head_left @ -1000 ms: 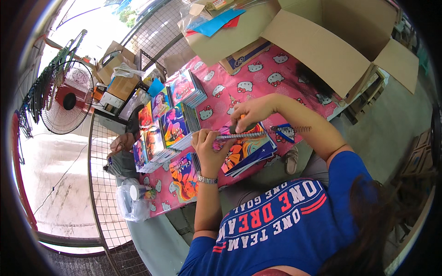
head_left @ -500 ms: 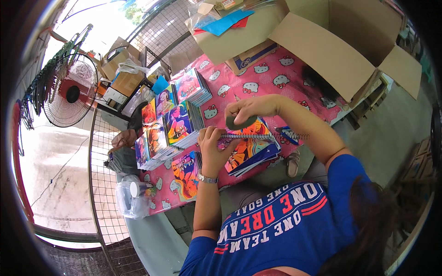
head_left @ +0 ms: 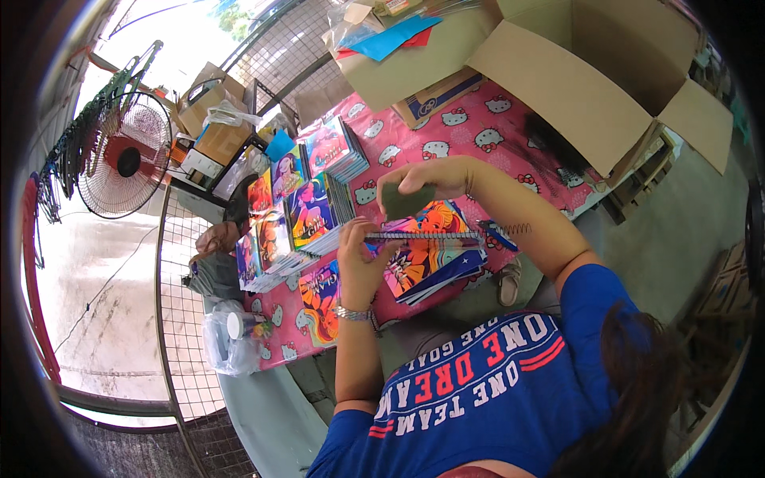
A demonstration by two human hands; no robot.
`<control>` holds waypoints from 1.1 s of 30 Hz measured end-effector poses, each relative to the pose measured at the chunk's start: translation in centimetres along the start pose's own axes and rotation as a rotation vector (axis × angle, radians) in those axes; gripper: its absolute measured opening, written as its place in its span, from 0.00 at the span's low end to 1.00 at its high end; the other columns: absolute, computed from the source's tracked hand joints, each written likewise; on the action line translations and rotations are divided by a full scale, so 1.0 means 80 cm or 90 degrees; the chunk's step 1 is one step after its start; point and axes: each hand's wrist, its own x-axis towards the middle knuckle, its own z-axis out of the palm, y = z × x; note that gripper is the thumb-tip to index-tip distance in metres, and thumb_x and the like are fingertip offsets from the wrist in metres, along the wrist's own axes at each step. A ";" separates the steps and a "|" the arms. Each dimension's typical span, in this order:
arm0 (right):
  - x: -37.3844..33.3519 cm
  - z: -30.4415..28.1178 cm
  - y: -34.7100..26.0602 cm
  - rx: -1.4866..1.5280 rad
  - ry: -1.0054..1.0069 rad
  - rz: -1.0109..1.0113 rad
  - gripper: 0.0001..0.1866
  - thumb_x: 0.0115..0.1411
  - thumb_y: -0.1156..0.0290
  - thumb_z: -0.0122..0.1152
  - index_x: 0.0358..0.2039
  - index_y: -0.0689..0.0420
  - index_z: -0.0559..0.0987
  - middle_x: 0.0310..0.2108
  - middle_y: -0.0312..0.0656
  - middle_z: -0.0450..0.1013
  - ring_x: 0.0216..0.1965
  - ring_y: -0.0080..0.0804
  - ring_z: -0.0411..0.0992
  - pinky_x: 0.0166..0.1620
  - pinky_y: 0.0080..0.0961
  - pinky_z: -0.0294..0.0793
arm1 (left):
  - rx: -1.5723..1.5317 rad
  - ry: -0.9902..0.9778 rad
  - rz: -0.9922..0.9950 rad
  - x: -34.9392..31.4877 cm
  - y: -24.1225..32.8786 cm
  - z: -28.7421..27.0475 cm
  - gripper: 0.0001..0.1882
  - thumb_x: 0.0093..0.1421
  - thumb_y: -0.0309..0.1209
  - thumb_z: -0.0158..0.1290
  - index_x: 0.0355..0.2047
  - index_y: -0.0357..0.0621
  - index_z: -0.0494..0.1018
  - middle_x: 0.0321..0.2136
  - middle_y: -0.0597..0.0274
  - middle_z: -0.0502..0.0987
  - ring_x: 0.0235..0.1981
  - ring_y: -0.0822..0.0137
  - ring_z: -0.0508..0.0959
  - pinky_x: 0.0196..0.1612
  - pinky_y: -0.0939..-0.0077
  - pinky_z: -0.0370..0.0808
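My left hand (head_left: 358,259) grips the left end of a notebook's bound edge, thumb and fingers pinched around it. Along that edge runs a dark wire coil (head_left: 426,235), and its loose right end sticks out past the pages beneath my right forearm. The notebook, with a brightly coloured illustrated cover, is raised over a small pile of similar notebooks (head_left: 450,267). Just above the coil, my right hand (head_left: 422,175) holds a dark green flat pad (head_left: 406,201) between thumb and fingers. Another colourful notebook (head_left: 319,295) lies left of my left wrist.
Stacks of notebooks (head_left: 311,211) stand on the pink patterned tablecloth (head_left: 434,150). A blue-handled tool (head_left: 498,236) lies right of the pile. Large open cardboard boxes (head_left: 558,103) stand at the far side. A plastic bag (head_left: 227,342) sits at the left corner, near a fan (head_left: 127,159).
My right hand has shifted slightly left, and the green pad has turned to show more of its face. The coil's loose end sticks out less on the right. My left hand keeps its grip.
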 end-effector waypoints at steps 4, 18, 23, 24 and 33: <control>0.025 -0.011 0.005 -0.542 -0.009 0.265 0.27 0.57 0.50 0.63 0.47 0.59 0.75 0.40 0.37 0.72 0.40 0.25 0.71 0.42 0.22 0.72 | -0.034 -0.126 -0.090 -0.002 -0.026 -0.015 0.17 0.47 0.25 0.68 0.35 0.36 0.74 0.35 0.60 0.76 0.34 0.64 0.76 0.37 0.71 0.73; 0.024 0.006 -0.001 -0.167 0.035 0.061 0.21 0.59 0.51 0.60 0.41 0.57 0.74 0.31 0.29 0.68 0.33 0.16 0.66 0.33 0.19 0.65 | -0.316 -0.114 -0.203 0.000 -0.051 0.006 0.15 0.50 0.21 0.67 0.35 0.37 0.74 0.27 0.68 0.76 0.27 0.80 0.73 0.31 0.83 0.72; 0.036 -0.020 -0.001 -0.528 0.040 0.232 0.23 0.57 0.46 0.62 0.36 0.56 0.77 0.27 0.29 0.68 0.31 0.17 0.66 0.35 0.18 0.66 | -0.301 -0.088 -0.230 -0.005 -0.051 0.006 0.13 0.52 0.21 0.66 0.34 0.37 0.73 0.28 0.68 0.77 0.26 0.80 0.74 0.30 0.84 0.73; 0.032 -0.035 0.007 -0.551 0.116 0.266 0.25 0.55 0.45 0.64 0.37 0.56 0.77 0.28 0.32 0.70 0.32 0.21 0.69 0.36 0.20 0.68 | -0.300 -0.082 -0.238 -0.008 -0.053 0.002 0.12 0.53 0.22 0.66 0.34 0.37 0.74 0.29 0.67 0.77 0.27 0.80 0.74 0.29 0.84 0.73; -0.144 -0.156 0.249 -0.808 0.739 0.108 0.38 0.53 0.47 0.64 0.59 0.55 0.68 0.61 0.50 0.63 0.63 0.52 0.60 0.63 0.47 0.61 | -0.382 0.161 -0.265 -0.015 -0.025 0.023 0.08 0.62 0.22 0.56 0.43 0.35 0.75 0.32 0.64 0.77 0.26 0.79 0.75 0.26 0.83 0.78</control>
